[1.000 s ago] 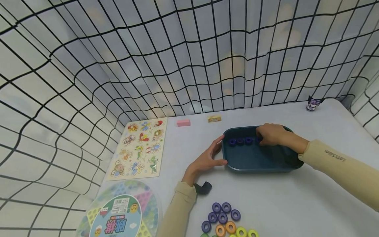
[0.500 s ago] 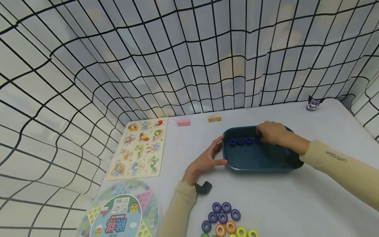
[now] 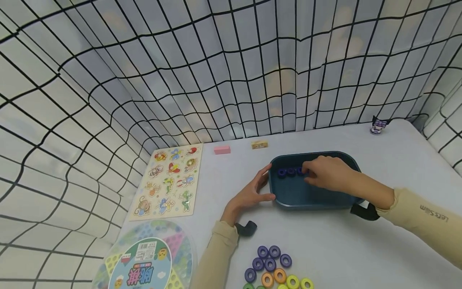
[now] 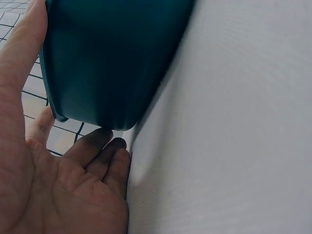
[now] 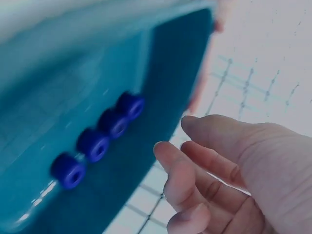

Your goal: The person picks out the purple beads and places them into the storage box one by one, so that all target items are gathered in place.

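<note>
"Black netting (image 3: 278,39) hangs behind a white tabletop (image 3: 325,249). Where's the tray (image 3: 294,196)?"

"Right of the middle, with four purple rings (image 5: 91,143) in a row inside it, by the far wall."

"What does the left hand (image 3: 249,196) do?"

"It touches the tray's left end, its grip spread, fingers loosely extended along the outside."

"And the right hand (image 3: 330,172)?"

"Over the tray, just beside that row. Its grip is slack, fingers gently bent, nothing held between them."

"Any more rings?"

"Nearer the person lie six loose purple ones (image 3: 266,265), two orange ones (image 3: 276,277), then yellow ones (image 3: 288,282) and green ones (image 3: 248,286), partly cut off by the head view's bottom edge."

"Farther left?"

"An animal picture board (image 3: 167,182), with a round game box (image 3: 144,265) nearer. Along the back sit a pink block (image 3: 221,149), a yellow block (image 3: 259,144) and a small figurine (image 3: 378,126)."
</note>
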Demonstrator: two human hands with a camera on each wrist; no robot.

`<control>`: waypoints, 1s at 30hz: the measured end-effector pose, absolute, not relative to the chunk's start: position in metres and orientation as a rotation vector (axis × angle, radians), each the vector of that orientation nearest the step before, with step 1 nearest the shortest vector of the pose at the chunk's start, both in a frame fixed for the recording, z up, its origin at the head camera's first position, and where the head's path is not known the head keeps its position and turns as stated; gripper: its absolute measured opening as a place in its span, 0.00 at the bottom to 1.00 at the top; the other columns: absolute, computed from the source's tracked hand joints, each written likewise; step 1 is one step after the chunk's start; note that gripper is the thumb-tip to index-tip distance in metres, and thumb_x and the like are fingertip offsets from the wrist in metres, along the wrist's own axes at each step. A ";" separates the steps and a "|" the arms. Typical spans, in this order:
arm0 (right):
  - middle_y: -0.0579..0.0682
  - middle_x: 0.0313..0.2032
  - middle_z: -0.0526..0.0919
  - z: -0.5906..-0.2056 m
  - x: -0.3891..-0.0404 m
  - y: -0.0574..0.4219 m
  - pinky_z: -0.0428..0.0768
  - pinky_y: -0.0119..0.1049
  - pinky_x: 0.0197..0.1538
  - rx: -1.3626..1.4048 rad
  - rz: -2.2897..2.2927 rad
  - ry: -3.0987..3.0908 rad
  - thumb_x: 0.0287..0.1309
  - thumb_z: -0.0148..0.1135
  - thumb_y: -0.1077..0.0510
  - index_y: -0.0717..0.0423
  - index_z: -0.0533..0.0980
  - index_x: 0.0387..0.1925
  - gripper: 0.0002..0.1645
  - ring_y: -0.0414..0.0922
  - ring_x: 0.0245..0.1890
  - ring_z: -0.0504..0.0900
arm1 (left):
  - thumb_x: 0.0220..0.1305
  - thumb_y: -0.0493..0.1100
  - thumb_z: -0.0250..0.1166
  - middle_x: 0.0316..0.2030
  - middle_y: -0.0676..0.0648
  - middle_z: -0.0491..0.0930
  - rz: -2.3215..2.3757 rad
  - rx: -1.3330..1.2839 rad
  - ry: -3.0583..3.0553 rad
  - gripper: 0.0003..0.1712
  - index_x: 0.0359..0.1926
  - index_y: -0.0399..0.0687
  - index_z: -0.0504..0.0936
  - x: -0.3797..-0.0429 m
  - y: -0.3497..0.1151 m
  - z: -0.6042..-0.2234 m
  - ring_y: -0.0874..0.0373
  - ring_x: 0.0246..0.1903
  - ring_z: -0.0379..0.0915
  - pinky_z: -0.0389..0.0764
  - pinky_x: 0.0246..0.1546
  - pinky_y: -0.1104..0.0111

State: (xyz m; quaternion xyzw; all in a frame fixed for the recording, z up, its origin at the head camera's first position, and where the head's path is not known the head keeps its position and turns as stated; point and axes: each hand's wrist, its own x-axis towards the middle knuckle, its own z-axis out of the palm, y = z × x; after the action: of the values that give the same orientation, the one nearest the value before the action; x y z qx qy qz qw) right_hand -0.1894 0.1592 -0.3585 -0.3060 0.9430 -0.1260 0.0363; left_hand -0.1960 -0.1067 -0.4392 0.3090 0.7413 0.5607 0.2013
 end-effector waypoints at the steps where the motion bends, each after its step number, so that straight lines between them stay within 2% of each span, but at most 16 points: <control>1: 0.39 0.23 0.76 -0.357 -0.184 0.157 0.68 0.28 0.16 -0.961 -0.395 2.894 0.49 0.65 0.55 0.55 0.77 0.38 0.14 0.33 0.17 0.70 | 0.54 0.46 0.66 0.69 0.45 0.40 1.564 0.864 2.068 0.52 0.70 0.52 0.40 -0.196 -0.107 -0.439 0.50 0.67 0.40 0.47 0.64 0.55; 7: 0.36 0.24 0.77 -0.352 -0.152 0.141 0.71 0.25 0.20 -1.260 -0.493 2.847 0.49 0.66 0.55 0.48 0.78 0.31 0.06 0.31 0.20 0.71 | 0.55 0.45 0.66 0.69 0.44 0.40 1.561 0.863 2.064 0.52 0.70 0.51 0.40 -0.197 -0.109 -0.442 0.51 0.67 0.40 0.47 0.64 0.56; 11: 0.35 0.26 0.78 -0.355 -0.130 0.129 0.74 0.24 0.25 -1.439 -0.595 2.705 0.50 0.65 0.55 0.47 0.78 0.32 0.06 0.30 0.23 0.74 | 0.54 0.48 0.66 0.69 0.42 0.41 1.589 0.872 2.062 0.52 0.70 0.51 0.41 -0.197 -0.109 -0.444 0.50 0.66 0.41 0.47 0.64 0.55; 19: 0.31 0.27 0.75 -0.375 -0.095 0.112 0.71 0.23 0.25 -1.433 -0.545 2.452 0.52 0.63 0.53 0.43 0.77 0.35 0.06 0.27 0.23 0.70 | 0.52 0.51 0.67 0.69 0.43 0.42 1.603 0.857 2.064 0.53 0.70 0.52 0.42 -0.197 -0.107 -0.445 0.51 0.66 0.42 0.48 0.64 0.54; 25: 0.31 0.30 0.74 -0.396 -0.084 0.106 0.72 0.26 0.29 -1.371 -0.456 2.366 0.52 0.62 0.52 0.41 0.78 0.38 0.09 0.27 0.25 0.69 | 0.52 0.51 0.67 0.69 0.42 0.42 1.594 0.874 2.073 0.53 0.70 0.51 0.42 -0.197 -0.107 -0.444 0.51 0.66 0.43 0.48 0.64 0.54; 30: 0.31 0.28 0.70 -0.410 -0.078 0.104 0.70 0.26 0.25 -1.421 -0.387 2.352 0.51 0.62 0.52 0.40 0.77 0.39 0.11 0.28 0.21 0.65 | 0.53 0.50 0.66 0.69 0.40 0.41 1.567 0.896 2.077 0.53 0.70 0.50 0.40 -0.198 -0.108 -0.443 0.51 0.66 0.42 0.48 0.64 0.54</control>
State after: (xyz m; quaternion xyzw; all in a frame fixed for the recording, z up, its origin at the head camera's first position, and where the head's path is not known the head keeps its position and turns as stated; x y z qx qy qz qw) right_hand -0.0780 0.1036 -0.4102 -0.5035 0.8334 -0.1370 0.1821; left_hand -0.1981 -0.1076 -0.4434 0.3196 0.7404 0.5587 0.1936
